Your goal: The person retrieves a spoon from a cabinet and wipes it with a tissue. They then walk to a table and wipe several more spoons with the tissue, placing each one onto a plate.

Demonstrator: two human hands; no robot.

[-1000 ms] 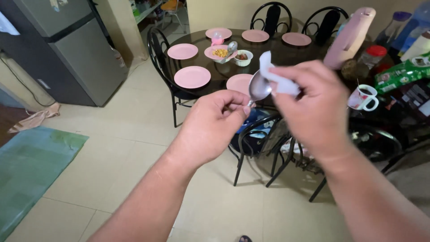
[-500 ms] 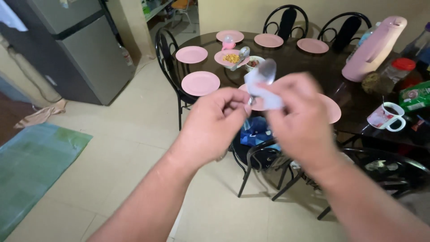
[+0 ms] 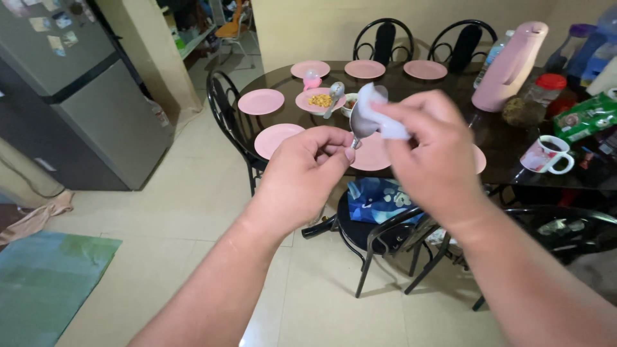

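Observation:
My left hand (image 3: 302, 177) pinches the handle of a metal spoon (image 3: 361, 125), bowl end up, in front of me. My right hand (image 3: 430, 154) holds a small white cloth (image 3: 379, 115) pressed against the spoon's bowl. Both hands hover above a black chair (image 3: 385, 225) at the near side of a dark glass dining table (image 3: 450, 90). Several pink plates (image 3: 261, 101) lie around the table's rim.
A pink plate with yellow food (image 3: 319, 100), a small bowl and a serving spoon sit mid-table. A pink jug (image 3: 508, 64), jars, a mug (image 3: 546, 155) and packets stand at right. A grey fridge (image 3: 77, 103) is at left, a green mat (image 3: 45, 283) on the tiled floor.
The right hand has shifted the cloth along the spoon's bowl while the left kept its grip. My view has swung slightly, showing more of the fridge and floor.

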